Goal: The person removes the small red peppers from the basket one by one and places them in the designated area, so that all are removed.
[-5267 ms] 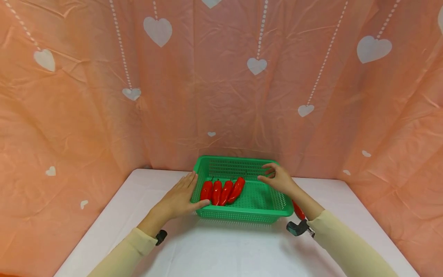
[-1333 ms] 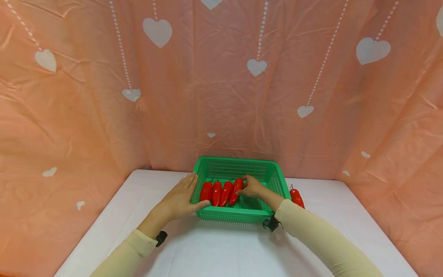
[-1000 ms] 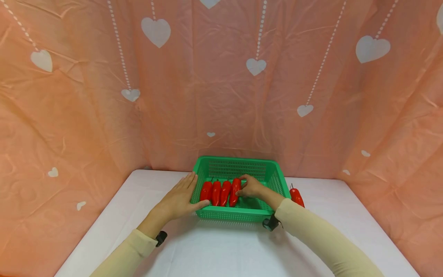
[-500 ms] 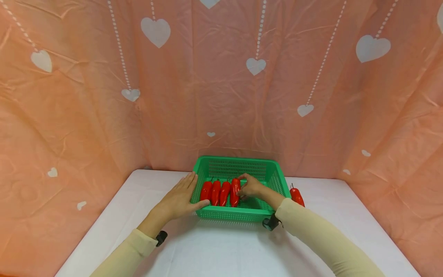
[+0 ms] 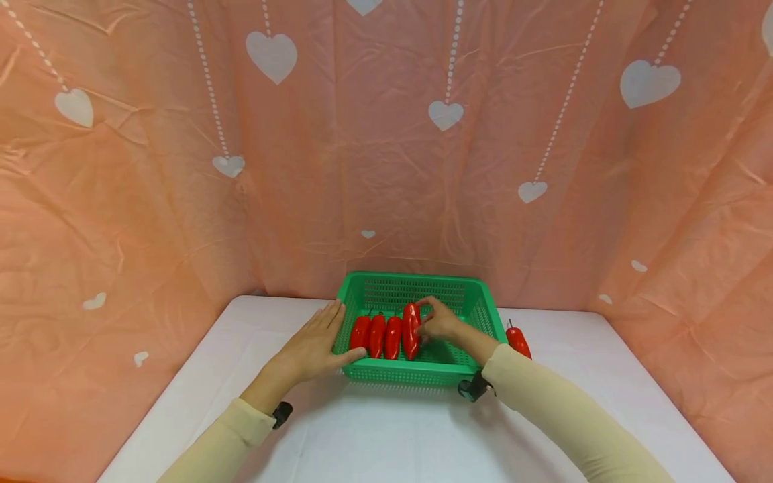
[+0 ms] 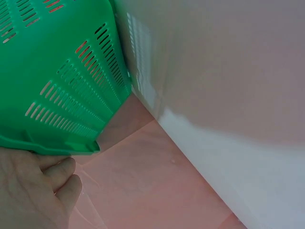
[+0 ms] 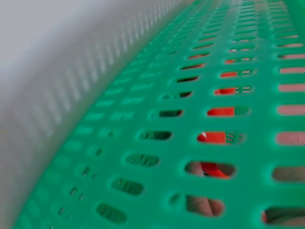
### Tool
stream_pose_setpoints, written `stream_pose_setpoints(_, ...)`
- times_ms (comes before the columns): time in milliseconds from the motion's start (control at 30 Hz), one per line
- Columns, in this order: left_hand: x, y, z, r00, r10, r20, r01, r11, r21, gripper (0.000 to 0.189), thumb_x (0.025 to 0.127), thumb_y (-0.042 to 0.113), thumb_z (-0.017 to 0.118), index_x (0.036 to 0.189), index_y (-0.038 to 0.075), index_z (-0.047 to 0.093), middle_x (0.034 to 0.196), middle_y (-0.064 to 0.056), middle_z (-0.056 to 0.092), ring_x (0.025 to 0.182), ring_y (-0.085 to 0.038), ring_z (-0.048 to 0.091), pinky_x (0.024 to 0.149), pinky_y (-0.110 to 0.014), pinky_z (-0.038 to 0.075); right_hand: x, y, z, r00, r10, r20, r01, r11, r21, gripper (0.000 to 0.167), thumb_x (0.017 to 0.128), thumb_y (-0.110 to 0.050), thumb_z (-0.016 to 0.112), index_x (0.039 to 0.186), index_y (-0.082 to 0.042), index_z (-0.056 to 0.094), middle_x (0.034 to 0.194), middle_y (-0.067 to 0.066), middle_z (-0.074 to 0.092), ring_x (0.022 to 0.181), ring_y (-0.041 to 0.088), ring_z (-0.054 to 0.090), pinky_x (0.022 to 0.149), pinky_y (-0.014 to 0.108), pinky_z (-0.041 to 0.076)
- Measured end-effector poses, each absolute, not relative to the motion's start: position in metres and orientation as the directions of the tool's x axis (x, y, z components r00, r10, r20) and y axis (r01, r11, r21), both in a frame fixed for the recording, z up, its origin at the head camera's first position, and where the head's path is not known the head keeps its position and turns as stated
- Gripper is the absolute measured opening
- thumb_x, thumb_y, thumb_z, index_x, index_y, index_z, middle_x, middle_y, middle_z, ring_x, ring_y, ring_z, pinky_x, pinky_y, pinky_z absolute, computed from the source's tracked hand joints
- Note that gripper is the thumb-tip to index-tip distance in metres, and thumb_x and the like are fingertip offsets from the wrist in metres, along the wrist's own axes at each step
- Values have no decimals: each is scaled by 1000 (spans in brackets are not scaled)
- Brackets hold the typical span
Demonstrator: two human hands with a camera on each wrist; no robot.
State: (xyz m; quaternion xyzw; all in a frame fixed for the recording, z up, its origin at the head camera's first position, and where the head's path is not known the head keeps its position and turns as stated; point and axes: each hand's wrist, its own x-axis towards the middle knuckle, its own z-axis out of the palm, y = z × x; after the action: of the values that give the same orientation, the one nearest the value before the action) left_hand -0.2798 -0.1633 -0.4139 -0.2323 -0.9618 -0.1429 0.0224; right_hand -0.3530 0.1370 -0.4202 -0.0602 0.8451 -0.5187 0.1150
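A green slotted plastic basket point(image 5: 417, 367) stands on the table. Along its left rim and front-left corner rests my left hand point(image 5: 311, 342), fingers straight and thumb over the front rim; the left wrist view shows its fingertips against the rim. Inside the basket my right hand point(image 5: 439, 322) pinches a red chili pepper point(image 5: 410, 332) by its right side, with the tip end low. Three more red chili peppers point(image 5: 377, 335) lie side by side to its left. Through the basket wall's slots point(image 7: 257, 181) the right wrist view catches only bits of red and fingers.
Another red chili pepper point(image 5: 518, 341) lies on the white tablecloth point(image 5: 386, 436) just right of the basket, partly hidden by the right sleeve. A pinkish-orange curtain with white hearts point(image 5: 386, 168) hangs behind and at both sides.
My right hand came from above the basket's right side to the fourth pepper, took hold of it, straightened it, and now has it slightly raised. The left hand has stayed on the rim.
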Motion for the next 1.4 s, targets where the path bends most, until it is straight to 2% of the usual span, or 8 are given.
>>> stream_pose_setpoints(300,-282,-164,-414,-890,443,108,455,851,261,116,98,81,48,167,-8,19,178,-22,15,165,-40,13,135,-52,14,-349,141,-412,-980,-176,-91,4,441,-898,68,92,14,74,152,-3,48,108,22,63,76,27,71,82,50,66)
stream_pose_setpoints(433,-282,-163,-414,-887,447,111,460,848,262,116,98,80,49,167,-8,19,178,-23,15,165,-40,13,135,-52,14,-347,147,-413,-981,-182,-63,-18,414,-910,68,91,15,74,152,-1,48,115,27,65,78,29,72,83,52,65)
stream_pose_setpoints(500,-282,-163,-414,-887,448,111,461,848,262,116,98,80,49,167,-8,19,178,-23,15,165,-40,13,135,-52,14,-345,151,-411,-980,-192,-47,-33,394,-918,69,92,14,74,153,-1,47,118,29,65,81,36,73,84,53,65)
stream_pose_setpoints(667,-281,-163,-413,-891,442,106,454,849,269,116,98,79,50,167,-8,19,178,-22,14,165,-39,13,135,-52,14,-338,159,-398,-977,-213,-17,-62,360,-931,70,94,10,75,156,0,43,125,31,64,89,42,76,92,58,63)
stream_pose_setpoints(867,-281,-163,-414,-894,437,101,447,850,279,116,98,80,50,167,-8,19,178,-21,14,166,-38,11,135,-52,13,-331,173,-387,-972,-235,15,-77,260,-963,68,97,10,71,157,1,39,126,31,62,87,28,77,97,53,62)
stream_pose_setpoints(967,-281,-163,-415,-894,438,100,448,851,275,116,98,80,50,167,-7,18,178,-21,14,166,-38,11,135,-52,13,-329,184,-382,-969,-244,27,-87,238,-967,70,99,7,70,159,0,36,129,31,60,90,27,78,99,51,62)
stream_pose_setpoints(1233,-280,-164,-415,-893,437,103,448,852,271,116,98,80,49,167,-8,19,178,-22,15,166,-38,11,135,-52,14,-323,216,-369,-977,-213,32,-94,289,-953,72,103,-4,71,164,-5,32,142,32,54,105,26,73,101,46,61)
stream_pose_setpoints(1400,-280,-163,-414,-892,439,107,451,851,270,115,99,78,50,167,-8,19,178,-22,16,166,-38,12,135,-52,14,-319,237,-365,-976,-209,54,-111,275,-955,75,103,-5,71,165,-4,29,146,32,51,108,23,70,107,51,58)
